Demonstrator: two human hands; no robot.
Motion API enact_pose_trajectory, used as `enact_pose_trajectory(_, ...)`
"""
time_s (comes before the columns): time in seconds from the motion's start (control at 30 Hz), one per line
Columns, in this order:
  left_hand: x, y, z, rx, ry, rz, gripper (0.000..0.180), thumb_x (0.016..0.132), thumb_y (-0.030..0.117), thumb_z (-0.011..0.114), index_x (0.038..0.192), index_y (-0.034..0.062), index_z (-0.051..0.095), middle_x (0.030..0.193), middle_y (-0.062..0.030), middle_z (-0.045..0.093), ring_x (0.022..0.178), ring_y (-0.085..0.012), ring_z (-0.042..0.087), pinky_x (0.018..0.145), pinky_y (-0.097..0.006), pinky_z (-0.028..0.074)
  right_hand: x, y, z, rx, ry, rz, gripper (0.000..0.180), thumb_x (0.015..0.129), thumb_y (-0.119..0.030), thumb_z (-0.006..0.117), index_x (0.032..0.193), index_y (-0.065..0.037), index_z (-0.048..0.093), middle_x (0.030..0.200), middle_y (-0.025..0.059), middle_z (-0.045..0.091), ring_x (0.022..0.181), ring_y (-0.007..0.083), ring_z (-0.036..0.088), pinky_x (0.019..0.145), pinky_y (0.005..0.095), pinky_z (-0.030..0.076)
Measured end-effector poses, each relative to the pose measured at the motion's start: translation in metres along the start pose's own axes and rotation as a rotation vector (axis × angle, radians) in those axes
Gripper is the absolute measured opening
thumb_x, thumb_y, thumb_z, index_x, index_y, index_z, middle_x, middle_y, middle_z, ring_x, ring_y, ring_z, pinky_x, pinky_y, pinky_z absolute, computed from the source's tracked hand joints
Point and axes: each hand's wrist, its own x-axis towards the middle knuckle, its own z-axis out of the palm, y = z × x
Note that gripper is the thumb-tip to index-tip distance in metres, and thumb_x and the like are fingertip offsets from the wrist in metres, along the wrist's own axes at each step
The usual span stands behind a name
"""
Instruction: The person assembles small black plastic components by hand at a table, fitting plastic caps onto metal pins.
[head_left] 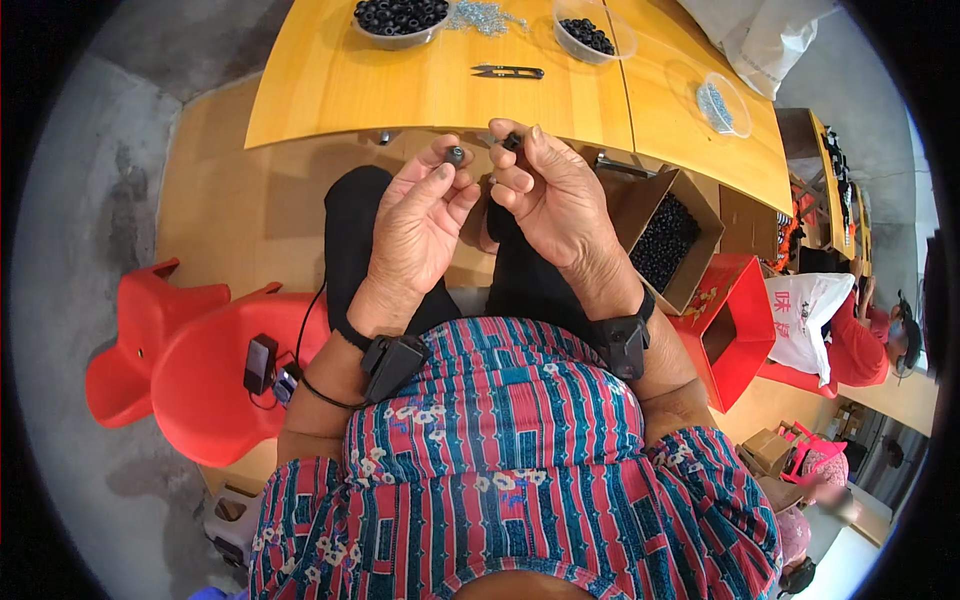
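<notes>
My left hand (415, 222) is closed, pinching a small dark round piece (455, 155) with a pale spot at its centre between thumb and fingers. Right beside it, my right hand (553, 195) pinches a small black piece (512, 141), partly covered by the fingertips. Both hands are held up over my lap, just short of the yellow table's (420, 105) near edge, and the two pieces are apart. On the table lie black thread snips (508, 72). Behind them, a clear bowl (398, 41) holds black ring-like pieces, with a pile of small clear pieces (482, 17) next to it.
Another clear tub (592, 50) holds black pieces; a third (724, 104) holds small bluish ones. At my right stand a cardboard box (705, 245) of black pieces, a red box (738, 330) and a white bag (808, 310). Red chairs (215, 375) stand left. Other people sit at far right.
</notes>
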Motion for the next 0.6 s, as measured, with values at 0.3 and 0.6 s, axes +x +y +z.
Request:
enact_pose_trajectory(0.3, 0.0, 0.005, 0.011, -0.011, -0.098, -0.005, 0.026, 0.089, 0.003, 0.051, 0.115, 0.0008, 0.051, 0.099, -0.0045, 0.06, 0.088, -0.011, 0.059, 0.082, -0.025, 0.051, -0.001, -0.007, 0.008, -0.083, -0.134, -0.031, 0.028, 0.091, -0.011, 0.052, 0.111, 0.01, 0.053, 0.085, 0.0084, 0.057, 0.069, 0.0116, 0.053, 0.069, 0.0263, 0.054)
enact_pose_trajectory(0.6, 0.002, 0.018, 0.025, 0.01, -0.215, 0.033, 0.028, 0.089, 0.004, 0.052, 0.116, -0.0012, 0.05, 0.098, -0.0065, 0.059, 0.085, -0.0114, 0.059, 0.08, -0.024, 0.052, -0.004, -0.01, 0.012, -0.174, -0.106, -0.125, 0.026, 0.09, -0.007, 0.052, 0.111, 0.009, 0.054, 0.096, 0.0133, 0.062, 0.075, 0.0141, 0.059, 0.071, 0.0266, 0.053)
